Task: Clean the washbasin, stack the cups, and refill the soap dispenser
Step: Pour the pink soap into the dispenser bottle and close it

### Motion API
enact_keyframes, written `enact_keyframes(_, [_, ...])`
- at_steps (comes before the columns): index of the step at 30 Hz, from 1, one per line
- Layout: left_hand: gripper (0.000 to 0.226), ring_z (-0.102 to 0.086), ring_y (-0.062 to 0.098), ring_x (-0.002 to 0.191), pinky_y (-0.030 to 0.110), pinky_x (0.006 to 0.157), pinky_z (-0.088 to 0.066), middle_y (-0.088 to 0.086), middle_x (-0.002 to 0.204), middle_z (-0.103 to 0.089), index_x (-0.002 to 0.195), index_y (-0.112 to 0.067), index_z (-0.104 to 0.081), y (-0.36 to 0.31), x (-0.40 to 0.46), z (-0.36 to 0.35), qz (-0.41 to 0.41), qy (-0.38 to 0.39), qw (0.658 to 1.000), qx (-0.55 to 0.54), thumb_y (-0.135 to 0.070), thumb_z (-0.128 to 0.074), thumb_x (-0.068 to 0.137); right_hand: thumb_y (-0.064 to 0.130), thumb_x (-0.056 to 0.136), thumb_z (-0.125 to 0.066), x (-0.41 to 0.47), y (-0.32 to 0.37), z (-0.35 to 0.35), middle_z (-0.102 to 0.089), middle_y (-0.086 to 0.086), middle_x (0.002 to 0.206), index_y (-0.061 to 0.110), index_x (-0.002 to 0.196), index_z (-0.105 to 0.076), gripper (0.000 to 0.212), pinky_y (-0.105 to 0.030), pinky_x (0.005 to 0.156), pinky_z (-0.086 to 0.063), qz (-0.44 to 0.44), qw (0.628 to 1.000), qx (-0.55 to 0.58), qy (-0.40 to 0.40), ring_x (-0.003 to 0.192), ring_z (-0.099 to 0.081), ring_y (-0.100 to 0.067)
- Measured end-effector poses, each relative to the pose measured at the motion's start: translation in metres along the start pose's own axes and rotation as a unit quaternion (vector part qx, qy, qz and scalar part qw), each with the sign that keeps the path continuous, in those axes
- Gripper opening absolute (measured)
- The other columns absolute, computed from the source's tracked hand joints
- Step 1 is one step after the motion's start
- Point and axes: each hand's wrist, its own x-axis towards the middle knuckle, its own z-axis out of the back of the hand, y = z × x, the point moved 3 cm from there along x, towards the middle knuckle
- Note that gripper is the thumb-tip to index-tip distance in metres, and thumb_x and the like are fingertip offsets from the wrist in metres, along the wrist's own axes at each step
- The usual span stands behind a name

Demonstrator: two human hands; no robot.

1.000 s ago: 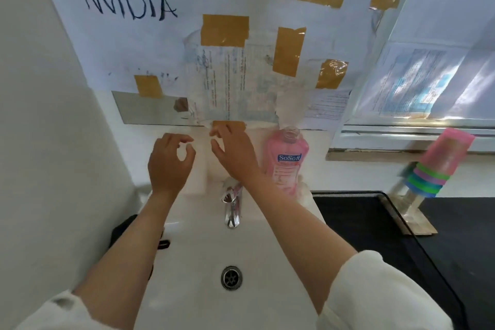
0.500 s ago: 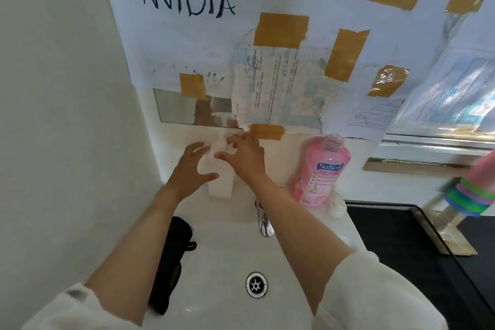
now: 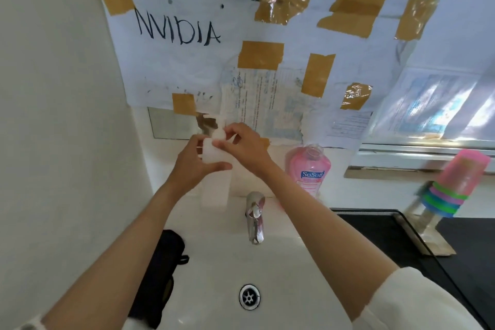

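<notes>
The white washbasin [image 3: 214, 270] spreads below me, its drain [image 3: 249, 296] near and its tap [image 3: 255, 215] at the far rim. A black counter [image 3: 401, 244] runs along the right, where the stack of cups [image 3: 455, 182] leans on a stand. A black cloth [image 3: 158, 276] hangs over the left edge of the basin. The pink soap bottle [image 3: 308, 169], uncapped, stands right of the tap. The white soap dispenser [image 3: 215, 182] stands left of the tap; my left hand [image 3: 195, 166] grips its body, while my right hand [image 3: 243, 147] pinches its pump top.
</notes>
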Motion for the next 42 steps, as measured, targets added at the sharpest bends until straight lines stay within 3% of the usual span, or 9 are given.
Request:
enact_keyframes(6, [0.077, -0.055, 0.000, 0.084, 0.003, 0.058, -0.043, -0.014, 0.095, -0.054, 0.105, -0.019, -0.044, -0.057, -0.014, -0.003, -0.064, 0.007, 0.998, -0.027, -0.041, -0.086, 0.044, 0.028, 0.070, -0.079, -0.005, 0.043, 0.049, -0.052, 0.011, 0.071, 0.019, 0.073, -0.055, 0.026, -0.012, 0.059, -0.035, 0.059, 0.998, 0.005, 0.005, 0.064, -0.046, -0.005])
enact_keyframes(11, [0.065, -0.061, -0.008, 0.073, 0.008, 0.057, -0.048, -0.011, 0.092, -0.059, 0.092, -0.032, -0.046, -0.083, -0.023, -0.006, -0.077, 0.043, 0.995, -0.039, -0.043, -0.082, 0.038, 0.016, 0.079, -0.071, -0.016, 0.061, 0.084, -0.051, 0.013, 0.073, 0.008, 0.086, -0.063, 0.013, -0.009, 0.066, -0.036, 0.094, 0.992, 0.011, 0.080, 0.066, -0.047, 0.000])
enact_keyframes(17, [0.067, -0.062, -0.005, 0.074, 0.011, 0.059, -0.049, -0.009, 0.093, -0.062, 0.092, -0.031, -0.049, -0.097, -0.028, -0.015, -0.073, 0.034, 0.996, -0.048, -0.050, -0.079, 0.035, 0.007, 0.089, -0.058, -0.026, 0.062, 0.100, -0.049, 0.012, 0.091, 0.014, 0.101, -0.040, 0.023, -0.005, 0.070, -0.042, 0.081, 0.986, 0.077, 0.127, 0.091, -0.051, -0.006])
enact_keyframes(23, [0.066, -0.061, 0.002, 0.087, 0.010, 0.061, -0.050, -0.010, 0.098, -0.061, 0.092, -0.034, -0.048, -0.110, -0.032, -0.027, -0.085, 0.021, 0.995, -0.038, -0.052, -0.078, 0.036, 0.014, 0.072, -0.077, -0.032, 0.065, 0.105, -0.046, 0.011, 0.072, 0.026, 0.072, -0.042, 0.037, -0.014, 0.065, -0.039, 0.103, 0.990, 0.091, 0.000, 0.066, -0.045, -0.002])
enact_keyframes(29, [0.071, -0.061, 0.004, 0.084, 0.009, 0.057, -0.049, -0.010, 0.097, -0.060, 0.097, -0.030, -0.047, -0.113, -0.035, -0.027, -0.073, 0.017, 0.996, -0.049, -0.048, -0.080, 0.036, 0.004, 0.086, -0.061, -0.038, 0.066, 0.116, -0.058, 0.009, 0.094, 0.009, 0.123, -0.037, 0.044, -0.013, 0.076, -0.051, 0.049, 0.975, 0.192, 0.099, 0.089, -0.057, -0.003])
enact_keyframes(33, [0.071, -0.061, 0.008, 0.084, 0.011, 0.057, -0.050, -0.006, 0.097, -0.061, 0.098, -0.025, -0.048, -0.115, -0.032, -0.031, -0.078, 0.006, 0.995, -0.059, -0.044, -0.082, 0.039, 0.016, 0.082, -0.068, -0.037, 0.064, 0.109, -0.053, 0.004, 0.106, 0.012, 0.116, -0.046, 0.040, -0.016, 0.078, -0.047, 0.058, 0.991, 0.110, 0.045, 0.095, -0.054, -0.009])
enact_keyframes(36, [0.076, -0.062, 0.006, 0.086, 0.012, 0.058, -0.051, -0.007, 0.099, -0.061, 0.102, -0.022, -0.049, -0.116, -0.031, -0.032, -0.081, 0.006, 0.995, -0.057, -0.050, -0.078, 0.038, 0.018, 0.074, -0.076, -0.034, 0.062, 0.109, -0.056, 0.007, 0.086, 0.017, 0.099, -0.051, 0.035, -0.017, 0.072, -0.047, 0.065, 0.990, 0.124, -0.029, 0.080, -0.056, -0.010])
enact_keyframes(39, [0.070, -0.061, 0.005, 0.084, 0.010, 0.057, -0.049, -0.007, 0.098, -0.060, 0.103, -0.020, -0.047, -0.116, -0.030, -0.030, -0.073, -0.005, 0.995, -0.068, -0.037, -0.085, 0.046, 0.010, 0.080, -0.070, -0.032, 0.063, 0.111, -0.062, 0.003, 0.086, 0.015, 0.110, -0.050, 0.037, -0.018, 0.075, -0.052, 0.055, 0.980, 0.189, 0.007, 0.083, -0.062, -0.011])
enact_keyframes(42, [0.057, -0.059, 0.002, 0.082, 0.007, 0.055, -0.047, -0.009, 0.095, -0.058, 0.098, -0.026, -0.046, -0.115, -0.027, -0.028, -0.072, -0.009, 0.995, -0.064, -0.026, -0.085, 0.056, 0.007, 0.089, -0.058, -0.032, 0.062, 0.111, -0.061, -0.008, 0.109, 0.015, 0.120, -0.044, 0.035, -0.024, 0.084, -0.053, 0.053, 0.967, 0.239, 0.073, 0.099, -0.061, -0.017])
